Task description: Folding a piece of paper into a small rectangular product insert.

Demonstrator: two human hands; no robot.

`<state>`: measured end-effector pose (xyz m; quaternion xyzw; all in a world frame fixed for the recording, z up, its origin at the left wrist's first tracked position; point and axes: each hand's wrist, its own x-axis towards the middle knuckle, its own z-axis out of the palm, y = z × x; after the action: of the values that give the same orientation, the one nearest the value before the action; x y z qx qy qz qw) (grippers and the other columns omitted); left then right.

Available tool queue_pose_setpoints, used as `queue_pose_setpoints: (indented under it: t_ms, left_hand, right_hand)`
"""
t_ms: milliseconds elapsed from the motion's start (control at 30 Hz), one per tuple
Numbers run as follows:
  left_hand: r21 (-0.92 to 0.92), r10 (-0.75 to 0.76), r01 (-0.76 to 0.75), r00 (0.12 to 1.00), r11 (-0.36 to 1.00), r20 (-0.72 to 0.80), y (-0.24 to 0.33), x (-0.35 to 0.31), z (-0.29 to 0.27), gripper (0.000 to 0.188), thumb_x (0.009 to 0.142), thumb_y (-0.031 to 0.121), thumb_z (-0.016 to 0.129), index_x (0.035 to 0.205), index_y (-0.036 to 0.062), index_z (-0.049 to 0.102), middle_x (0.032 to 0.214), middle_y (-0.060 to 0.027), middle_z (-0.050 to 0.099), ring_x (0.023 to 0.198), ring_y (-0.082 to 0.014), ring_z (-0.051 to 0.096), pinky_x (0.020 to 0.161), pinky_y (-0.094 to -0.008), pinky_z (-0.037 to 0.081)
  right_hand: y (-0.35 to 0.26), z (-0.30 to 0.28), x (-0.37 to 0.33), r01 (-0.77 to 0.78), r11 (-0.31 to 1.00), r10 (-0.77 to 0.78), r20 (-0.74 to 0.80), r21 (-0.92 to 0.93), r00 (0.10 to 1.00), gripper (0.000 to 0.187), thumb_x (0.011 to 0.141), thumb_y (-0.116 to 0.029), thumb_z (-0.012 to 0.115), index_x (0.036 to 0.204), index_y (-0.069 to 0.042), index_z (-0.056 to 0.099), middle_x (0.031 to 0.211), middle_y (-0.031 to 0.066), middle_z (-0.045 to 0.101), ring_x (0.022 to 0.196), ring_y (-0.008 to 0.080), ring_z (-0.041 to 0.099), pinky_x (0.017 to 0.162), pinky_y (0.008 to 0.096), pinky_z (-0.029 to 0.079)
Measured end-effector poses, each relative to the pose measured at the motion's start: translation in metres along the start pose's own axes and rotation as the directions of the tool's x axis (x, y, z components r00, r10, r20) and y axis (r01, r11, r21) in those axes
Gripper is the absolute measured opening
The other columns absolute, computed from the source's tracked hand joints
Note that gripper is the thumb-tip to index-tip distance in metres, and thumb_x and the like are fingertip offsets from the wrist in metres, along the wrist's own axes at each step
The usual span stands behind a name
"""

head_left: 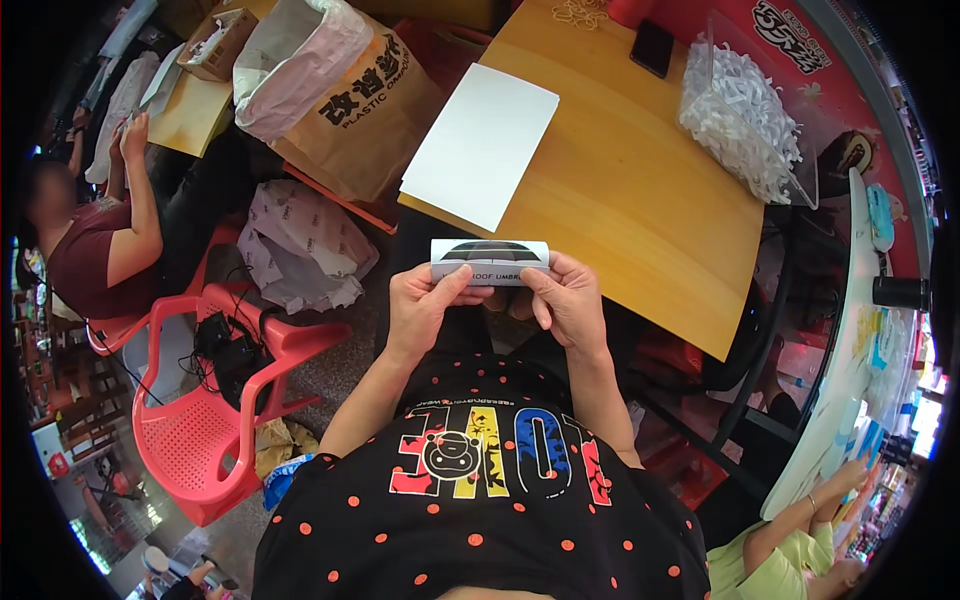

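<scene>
Between my two hands is a small folded printed card [489, 262], white and grey with a picture of a dark umbrella across its upper part. My left hand [428, 300] pinches its left end, thumb on the front. At the other end my right hand [566, 300] has its thumb on the front and fingers behind. The card is held level in front of my body, just off the table's near edge. A stack of white sheets [482, 145] lies beyond it on the wooden table [640, 190].
A clear bin of white paper strips [745, 120] and a phone [652, 48] are on the table. Left stand a large paper sack [350, 110], a crumpled bag [300, 245] and a red chair [200, 435] with black cables. Other people sit at left [105, 240] and lower right [800, 545].
</scene>
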<state>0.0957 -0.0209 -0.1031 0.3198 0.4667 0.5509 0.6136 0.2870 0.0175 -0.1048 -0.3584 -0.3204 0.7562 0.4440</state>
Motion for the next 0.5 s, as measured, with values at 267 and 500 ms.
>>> queue_pose_setpoints:
  t_ms: [267,500]
  left_hand:
    - [0.301,0.220,-0.223,0.975,0.927,0.044,0.005,-0.002,0.000,0.019,0.091,0.005,0.058,0.103,-0.0076,0.064,0.089,-0.0139,0.069,0.081,-0.0200,0.069,0.071,-0.0269,0.056]
    - [0.480,0.340,-0.357,0.932,0.801,0.125,0.011,-0.004,0.003,0.018,0.086,0.005,0.063,0.102,-0.0038,0.065,0.088,-0.0127,0.070,0.081,-0.0169,0.069,0.070,-0.0261,0.055]
  right_hand:
    - [-0.018,0.005,-0.012,0.373,0.317,-0.536,0.159,-0.872,0.829,0.025,0.078,-0.003,0.070,0.103,-0.004,0.065,0.087,0.0083,0.062,0.059,0.0134,0.058,0.054,0.0266,0.047]
    - [-0.024,0.001,-0.013,0.515,0.095,-0.543,0.389,-0.852,0.744,0.018,0.070,0.006,0.070,0.083,-0.003,0.060,0.085,0.0084,0.061,0.073,0.0214,0.062,0.063,0.0296,0.050]
